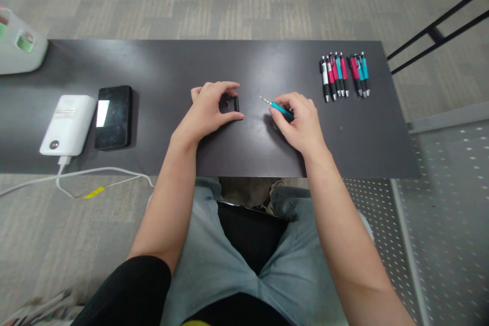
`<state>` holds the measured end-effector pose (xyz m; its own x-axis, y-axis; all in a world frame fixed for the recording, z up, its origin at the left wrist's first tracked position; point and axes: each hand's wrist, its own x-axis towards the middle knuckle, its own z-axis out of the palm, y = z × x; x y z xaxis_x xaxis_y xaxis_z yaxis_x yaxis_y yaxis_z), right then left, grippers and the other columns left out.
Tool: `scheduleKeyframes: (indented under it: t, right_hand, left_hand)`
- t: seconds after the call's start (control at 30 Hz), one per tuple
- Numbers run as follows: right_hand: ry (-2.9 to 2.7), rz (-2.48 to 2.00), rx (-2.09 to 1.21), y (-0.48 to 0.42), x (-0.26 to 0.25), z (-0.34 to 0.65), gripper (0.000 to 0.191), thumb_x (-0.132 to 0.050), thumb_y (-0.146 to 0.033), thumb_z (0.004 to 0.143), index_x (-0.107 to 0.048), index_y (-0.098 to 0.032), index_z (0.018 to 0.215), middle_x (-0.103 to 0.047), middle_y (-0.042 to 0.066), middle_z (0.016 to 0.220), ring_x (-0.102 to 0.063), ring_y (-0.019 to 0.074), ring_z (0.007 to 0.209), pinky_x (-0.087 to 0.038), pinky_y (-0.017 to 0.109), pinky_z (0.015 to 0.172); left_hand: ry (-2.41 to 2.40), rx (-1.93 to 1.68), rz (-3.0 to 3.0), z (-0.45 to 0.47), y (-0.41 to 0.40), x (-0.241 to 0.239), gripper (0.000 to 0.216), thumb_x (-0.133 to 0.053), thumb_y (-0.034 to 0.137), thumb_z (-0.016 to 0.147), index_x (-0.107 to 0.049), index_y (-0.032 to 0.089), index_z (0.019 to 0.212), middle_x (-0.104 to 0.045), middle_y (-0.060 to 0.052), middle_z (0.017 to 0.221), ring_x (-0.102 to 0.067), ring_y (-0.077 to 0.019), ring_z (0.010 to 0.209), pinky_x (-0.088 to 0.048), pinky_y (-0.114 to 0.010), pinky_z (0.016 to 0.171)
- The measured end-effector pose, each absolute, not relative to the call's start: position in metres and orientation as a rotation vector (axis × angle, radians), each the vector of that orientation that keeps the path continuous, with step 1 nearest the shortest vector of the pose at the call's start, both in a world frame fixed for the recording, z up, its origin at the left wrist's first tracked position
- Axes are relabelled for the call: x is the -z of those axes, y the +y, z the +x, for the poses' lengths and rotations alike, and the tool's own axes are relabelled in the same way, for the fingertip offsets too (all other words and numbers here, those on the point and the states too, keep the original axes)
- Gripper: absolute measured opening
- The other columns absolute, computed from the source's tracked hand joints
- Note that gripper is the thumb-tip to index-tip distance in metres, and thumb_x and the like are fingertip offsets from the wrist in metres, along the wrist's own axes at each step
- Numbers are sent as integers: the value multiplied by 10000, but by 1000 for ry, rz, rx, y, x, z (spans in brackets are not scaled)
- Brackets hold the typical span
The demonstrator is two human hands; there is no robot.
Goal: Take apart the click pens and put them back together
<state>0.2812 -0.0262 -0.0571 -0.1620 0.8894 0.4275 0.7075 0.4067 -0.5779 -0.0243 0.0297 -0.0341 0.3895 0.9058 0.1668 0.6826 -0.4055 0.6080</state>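
My right hand (301,119) is closed around a teal pen (281,110) near the middle of the table. The pen's thin inner tip is exposed and points up and left, with no black grip over it. To its left, my left hand (208,109) curves with thumb and fingers around a short black tube (236,104), which looks like a pen grip. The tube sits between thumb and fingertips, apart from the pen. Farther right lie two groups of pens in white, red and teal with black grips, a left group (335,76) and a right group (359,74).
A black phone-like device (113,117) and a white power bank (69,125) lie on the left of the dark table (229,155). A white cable (110,169) runs from the power bank over the front edge. A pale plastic container (23,46) stands far left.
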Motion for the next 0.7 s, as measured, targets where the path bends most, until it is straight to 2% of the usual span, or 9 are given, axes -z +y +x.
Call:
scheduleKeyframes:
  t: [0.17, 0.43, 0.53, 0.7]
  right_hand:
    - [-1938, -1379, -345, -27, 54, 280, 118, -717, -409, 1150, -776, -319, 1198, -863, 80, 1139, -762, 343, 1069, -544, 511, 1016]
    - [-1958, -1374, -343, -26, 56, 281, 107, -725, -405, 1158, -775, -324, 1208, -864, 75, 1134, -759, 338, 1049, -535, 508, 1008]
    - [-1989, -1343, -330, -26, 56, 281, 129, -722, -427, 1179, -787, -327, 1227, -864, 74, 1134, -760, 340, 1058, -536, 504, 1007]
    - [-2041, -1273, -333, -28, 53, 279, 174, -704, -409, 1196, -822, -323, 1290, -874, 76, 1147, -767, 337, 1061, -543, 493, 1002]
  left_hand:
    - [1381, -559, 2201, -26, 28, 26, 788, -1032, 444, 962, -714, 391, 1681, -885, -69, 1615, -693, -441, 1572, -372, -628, 1386]
    - [1364, -621, 2246, -27, 28, 26, 739, -1064, 538, 963, -764, 382, 1620, -865, -78, 1602, -718, -448, 1543, -385, -610, 1366]
    - [1328, -696, 2270, -20, 22, 18, 586, -1003, 540, 1036, -803, 373, 1561, -864, -69, 1576, -732, -420, 1515, -382, -595, 1367]
    - [1168, -756, 2274, 2, 12, 10, 313, -919, 495, 1129, -864, 354, 1403, -913, -33, 1366, -797, -337, 1326, -392, -564, 1338]
